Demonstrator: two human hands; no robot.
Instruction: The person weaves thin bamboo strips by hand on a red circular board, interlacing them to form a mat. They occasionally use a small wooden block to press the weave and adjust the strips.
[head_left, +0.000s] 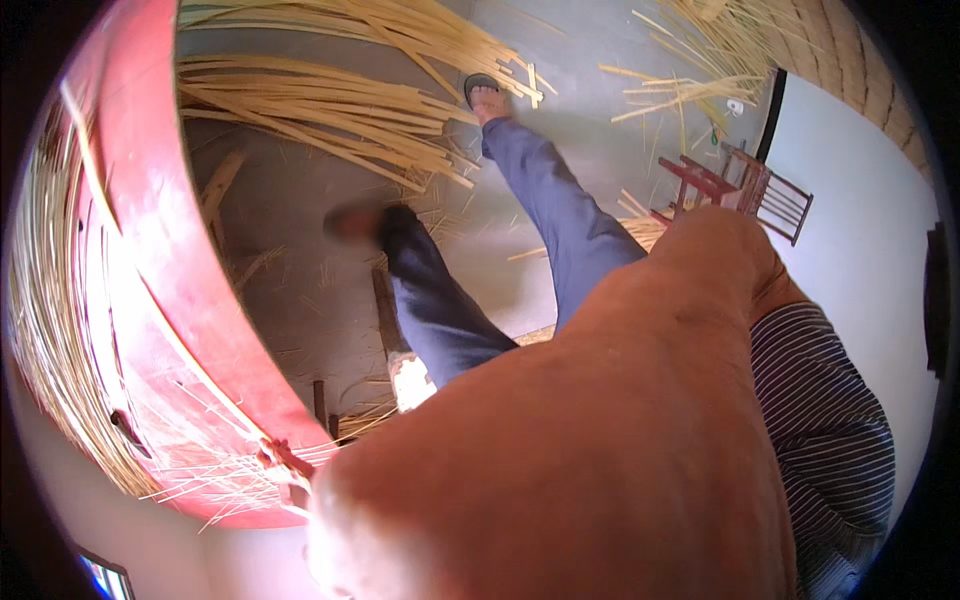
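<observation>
My bare right arm point(580, 440) rises close to the camera and covers much of the lower middle and right. Its elbow is bent, with a dark striped sleeve point(825, 430) at the right. The fingers of my right hand are hidden, so neither their pose nor anything in them shows. My left hand does not appear. Left of the arm stands a red table point(225, 270). A long pale strip point(170, 330) lies along it, ending near several thin, tangled strips point(230, 480) and a small reddish-brown thing that I cannot make out.
My legs in dark blue trousers point(555, 200) reach over the grey floor. Bundles of split strips point(330, 105) lie at the far left, with more strips point(720, 60) at the far right. A reddish wooden chair point(740, 190) lies by the white wall point(850, 200).
</observation>
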